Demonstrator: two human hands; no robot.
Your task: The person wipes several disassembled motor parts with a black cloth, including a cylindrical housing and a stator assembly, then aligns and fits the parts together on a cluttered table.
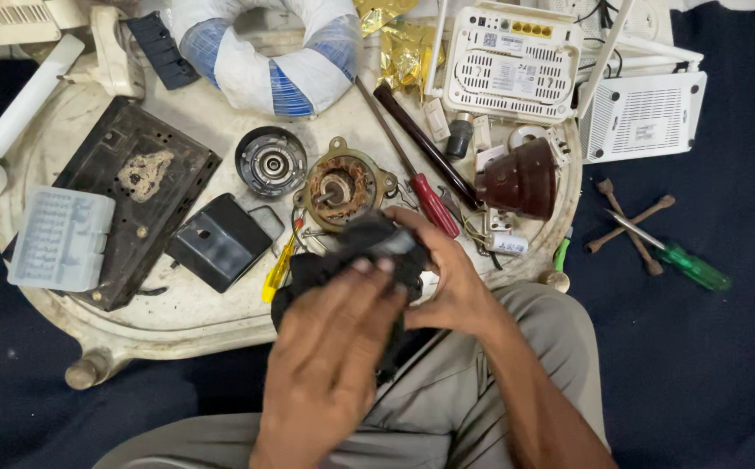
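Both hands at 6 o'clock of the round, dirty white plastic counter (178, 321), left hand (330, 356) and right hand (451, 278) with fingers clenched around a black crumpled cloth (364, 252). Just above at 12 o'clock of the cloth, a rusty round motor core with brass-coloured rim (341, 187); at 1 o'clock, a red-handled screwdriver (432, 205). Far at 3 o'clock, on the dark blue floor (725, 365), a green-handled screwdriver (695, 266).

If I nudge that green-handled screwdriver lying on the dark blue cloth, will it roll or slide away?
The green translucent-handled screwdriver would probably stay put: the dark blue cloth looks soft and grippy. Its rounded handle might roll slightly, though its metal shaft seems to lie across the rusty cross-shaped wrench, which would likely check it. It looks stiff and fairly light.
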